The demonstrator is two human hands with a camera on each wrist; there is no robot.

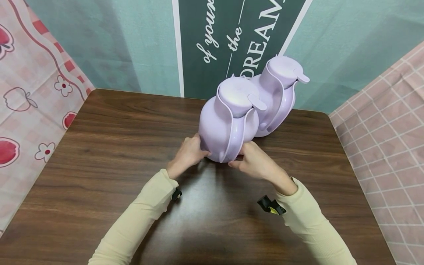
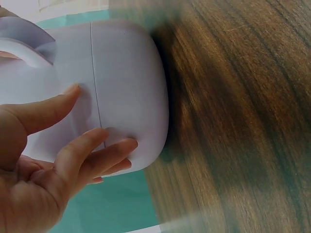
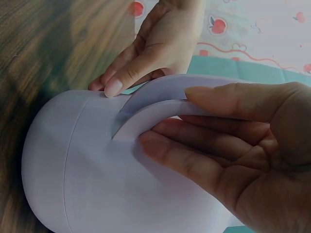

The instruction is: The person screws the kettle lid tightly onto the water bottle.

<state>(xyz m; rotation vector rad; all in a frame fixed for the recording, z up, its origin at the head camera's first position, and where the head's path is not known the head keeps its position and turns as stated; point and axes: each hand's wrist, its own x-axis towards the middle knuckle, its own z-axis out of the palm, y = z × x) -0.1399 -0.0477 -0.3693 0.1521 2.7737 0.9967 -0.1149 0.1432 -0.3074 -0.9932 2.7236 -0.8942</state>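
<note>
A lilac thermos jug (image 1: 212,127) with a round lid and a thumb lever stands on the wooden table, its handle (image 1: 236,140) facing me. My left hand (image 1: 188,152) rests against the jug's lower left side. In the left wrist view, its thumb and fingertips (image 2: 124,145) touch the body close to a thin seam. My right hand (image 1: 256,160) pinches the lower handle; the right wrist view shows the thumb (image 3: 218,100) on the outside and the fingers behind it. A second matching jug (image 1: 268,99) stands just behind and to the right, partly hidden.
A teal backdrop with a dark lettered panel (image 1: 212,44) hangs at the table's (image 1: 132,121) far edge. Apple-patterned cloth (image 1: 33,110) borders the left, pink grid cloth (image 1: 391,140) the right. Small black devices (image 1: 271,205) sit at both wrists.
</note>
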